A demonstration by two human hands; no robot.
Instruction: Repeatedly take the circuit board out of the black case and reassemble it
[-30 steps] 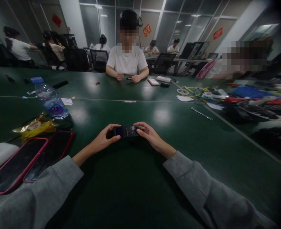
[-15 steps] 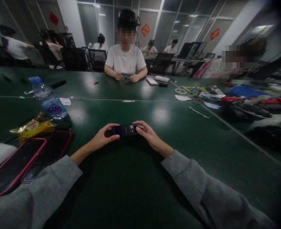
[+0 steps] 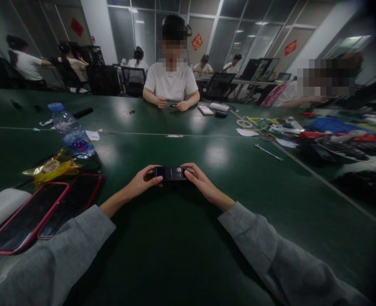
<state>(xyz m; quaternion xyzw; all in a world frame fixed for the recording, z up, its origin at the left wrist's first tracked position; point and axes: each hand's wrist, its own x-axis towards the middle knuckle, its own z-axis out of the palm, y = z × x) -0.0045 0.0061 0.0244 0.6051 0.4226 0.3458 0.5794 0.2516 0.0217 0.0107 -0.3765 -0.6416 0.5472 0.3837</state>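
Observation:
Both hands hold a small black rectangular device (image 3: 171, 173) lengthwise above the green table. It has a dark screen-like panel on its left part and small white markings towards the right; its exact kind I cannot make out. My left hand (image 3: 148, 177) grips the left end, thumb on the front face and fingers behind. My right hand (image 3: 197, 175) is closed on the right end, its thumb pressing the front near a white square mark. The fingers behind the device are partly hidden.
Left lie two red-edged phones (image 3: 28, 216), a white box-like object (image 3: 4, 208), a yellow snack packet (image 3: 52, 169) and a tilted plastic bottle (image 3: 71, 129). A wrench (image 3: 269, 152) and cable clutter (image 3: 261, 123) lie right. Another person (image 3: 172, 80) sits opposite.
The whole view has shifted slightly, so everything appears a little farther right. Both hands still grip the black device in nearly the same pose.

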